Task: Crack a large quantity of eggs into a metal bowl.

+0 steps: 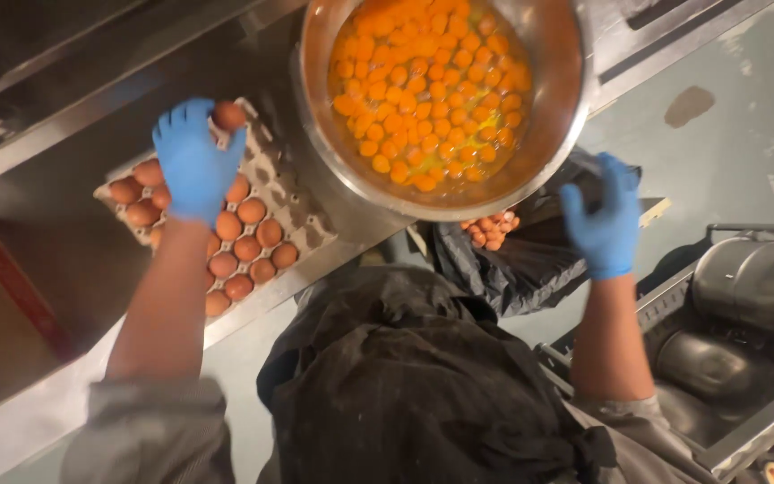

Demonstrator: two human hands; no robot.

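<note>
Gripping a brown egg (229,115) in our left hand (193,161) above the half-emptied egg tray (290,208) on the desk (64,125), we hold our right hand (604,217), seemingly spread, over the black bag (512,260) of shells, the steel bowl (559,108) already crowded with yolks.

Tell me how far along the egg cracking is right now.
Done: the metal bowl holds many yolks, and the tray has empty cups. In hand: the left hand lifts one brown egg; the right hand is over the black bag of shells. Left: roughly a dozen and a half eggs.
</note>
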